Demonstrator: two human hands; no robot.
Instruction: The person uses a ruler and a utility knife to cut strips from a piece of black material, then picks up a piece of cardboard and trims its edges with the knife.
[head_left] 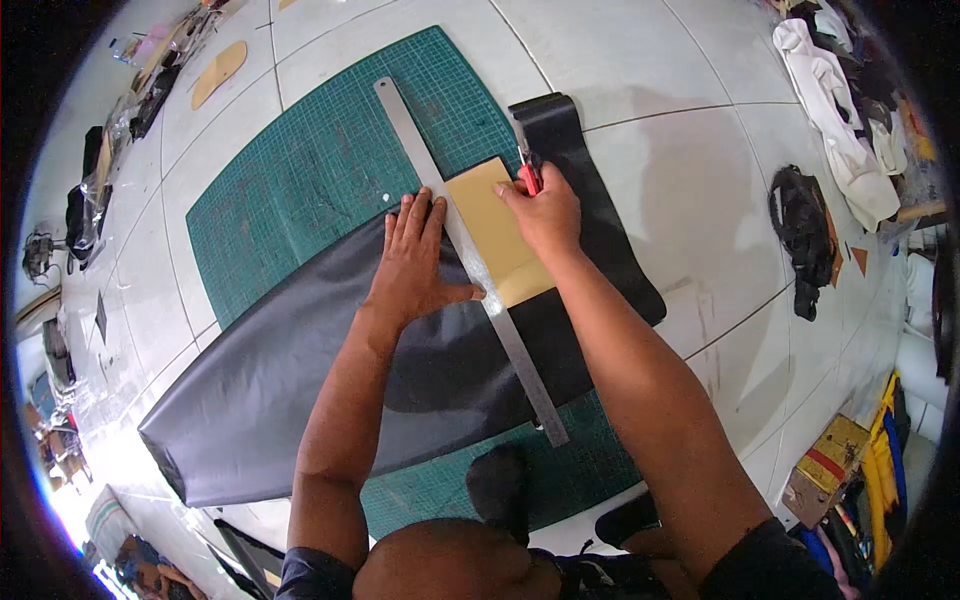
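Observation:
A long steel ruler (408,128) lies slantwise across black sheet material (300,390) and a green cutting mat (330,160). My left hand (412,255) rests flat on the ruler's left edge, fingers spread, thumb reaching over the metal. Against the ruler's right side sits a tan rectangular piece (500,240), on top of the black sheet. In my closed right hand (547,212) is a red utility knife (531,180), its blade end pointing away from me. The right thumb overlaps the tan piece's upper right edge.
White floor tiles (660,55) surround the mat. My dark-covered foot (497,485) is on the mat's near part. A black bundle (795,235) and white cloth (825,110) lie at right, a cardboard box (828,465) below them. A tan oval piece (219,75) lies upper left.

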